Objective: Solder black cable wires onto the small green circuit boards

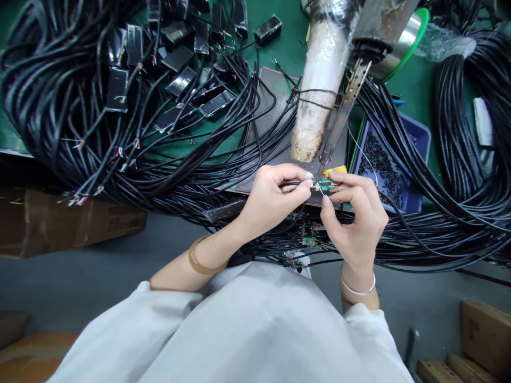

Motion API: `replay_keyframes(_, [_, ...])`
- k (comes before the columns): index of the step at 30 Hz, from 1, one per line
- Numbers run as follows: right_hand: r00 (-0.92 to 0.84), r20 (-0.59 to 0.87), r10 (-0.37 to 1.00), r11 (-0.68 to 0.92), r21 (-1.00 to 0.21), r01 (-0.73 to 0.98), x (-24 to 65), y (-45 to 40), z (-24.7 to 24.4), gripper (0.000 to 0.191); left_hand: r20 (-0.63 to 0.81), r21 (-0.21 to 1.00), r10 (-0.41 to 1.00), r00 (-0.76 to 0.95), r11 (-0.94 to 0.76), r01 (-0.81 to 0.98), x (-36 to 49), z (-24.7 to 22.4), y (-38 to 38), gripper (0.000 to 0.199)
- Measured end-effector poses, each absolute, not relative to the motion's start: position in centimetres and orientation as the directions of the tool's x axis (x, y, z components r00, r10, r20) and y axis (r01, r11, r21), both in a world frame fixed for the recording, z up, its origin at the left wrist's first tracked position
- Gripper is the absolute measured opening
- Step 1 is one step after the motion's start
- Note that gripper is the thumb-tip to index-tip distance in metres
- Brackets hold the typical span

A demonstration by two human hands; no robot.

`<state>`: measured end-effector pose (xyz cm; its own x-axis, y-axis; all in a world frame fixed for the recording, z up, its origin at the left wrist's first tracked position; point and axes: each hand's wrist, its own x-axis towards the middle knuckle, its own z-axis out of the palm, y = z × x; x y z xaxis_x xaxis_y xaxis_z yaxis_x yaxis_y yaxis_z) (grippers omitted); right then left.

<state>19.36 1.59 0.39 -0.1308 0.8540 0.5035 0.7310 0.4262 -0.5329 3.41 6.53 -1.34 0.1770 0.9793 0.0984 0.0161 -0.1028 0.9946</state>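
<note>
A small green circuit board point(325, 184) sits between my hands, close under the tip of a fixed soldering iron point(328, 146). With its fingers pinched, my left hand point(275, 194) holds a black cable point(290, 184) at the board's left side; white covers show on the fingertips. My right hand point(356, 210) is closed at the board's right side on thin solder wire point(365, 157), whose end curves onto the board. A yellow piece point(336, 171) lies just behind the right fingertips. The exact contact at the board is partly hidden by fingers.
Bundled black cables point(191, 175) cover the left bench, with black-wrapped blocks point(181, 82) behind. A wrapped tube point(315, 101) stands beside the iron. A solder spool point(403, 48), a blue bin point(421, 143) of small black pieces and coiled cables point(455, 122) are right. More boards point(307, 236) hang near my lap.
</note>
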Motion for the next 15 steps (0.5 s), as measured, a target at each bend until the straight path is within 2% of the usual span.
replay_keyframes(6, [-0.136,0.508,0.850,0.435,-0.534,0.725,19.41,1.67,0.39,0.015,0.083,0.996,0.982,0.169,-0.086,0.007,3.43,-1.50,6.56,0.012])
replay_keyframes(15, [-0.134,0.514,0.847,0.427,-0.510,0.747,19.23,1.51,0.70,0.017,0.176,0.984,0.971,0.163,-0.178,-0.002,3.37,-1.23,6.50,0.012])
